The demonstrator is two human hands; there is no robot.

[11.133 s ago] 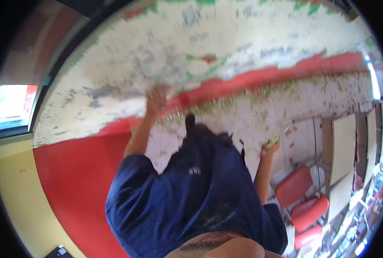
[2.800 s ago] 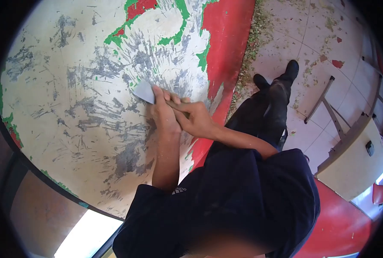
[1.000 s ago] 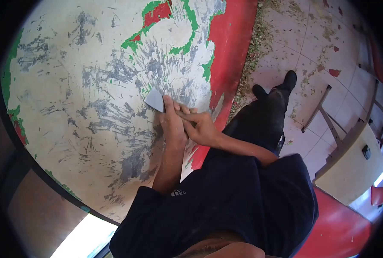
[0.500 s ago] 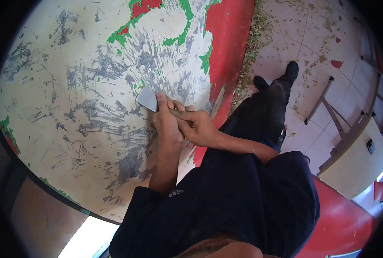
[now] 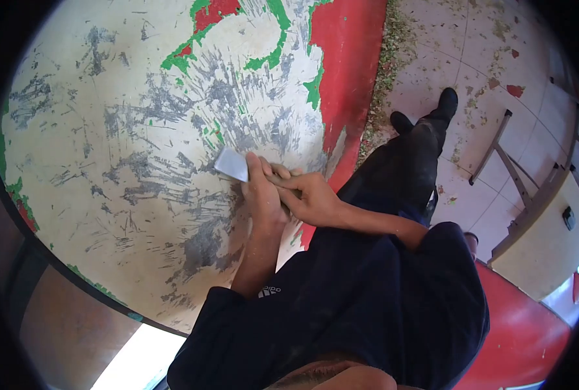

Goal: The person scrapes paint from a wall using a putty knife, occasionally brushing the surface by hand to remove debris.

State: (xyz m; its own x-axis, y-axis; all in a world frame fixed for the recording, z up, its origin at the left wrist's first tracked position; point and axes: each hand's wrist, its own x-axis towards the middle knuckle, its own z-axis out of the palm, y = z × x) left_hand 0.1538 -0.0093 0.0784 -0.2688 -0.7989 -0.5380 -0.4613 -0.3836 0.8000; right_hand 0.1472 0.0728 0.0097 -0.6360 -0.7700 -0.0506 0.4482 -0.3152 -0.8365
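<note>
A scraper [image 5: 231,165] with a flat grey metal blade lies against the worn, curved surface [image 5: 140,123], which shows cream, grey scratch marks and remnants of green and red paint. My left hand [image 5: 263,198] is closed on the scraper, one finger stretched along the blade's side. From the right, my right hand [image 5: 312,198] is closed around the same tool beside the left, their fingers overlapping. The handle is mostly hidden by the fingers. Small green flecks sit on the surface just above the blade.
A red painted band [image 5: 348,71] runs along the surface's right side. Paint chips [image 5: 390,49] litter the tiled floor [image 5: 432,39]. A tilted table or chair with metal legs [image 5: 507,156] stands at the right. My dark shoes [image 5: 446,104] are on the tiles.
The scraper and both hands have shifted slightly down and to the right, closer to my body. The view has turned a little. Both hands keep their hold.
</note>
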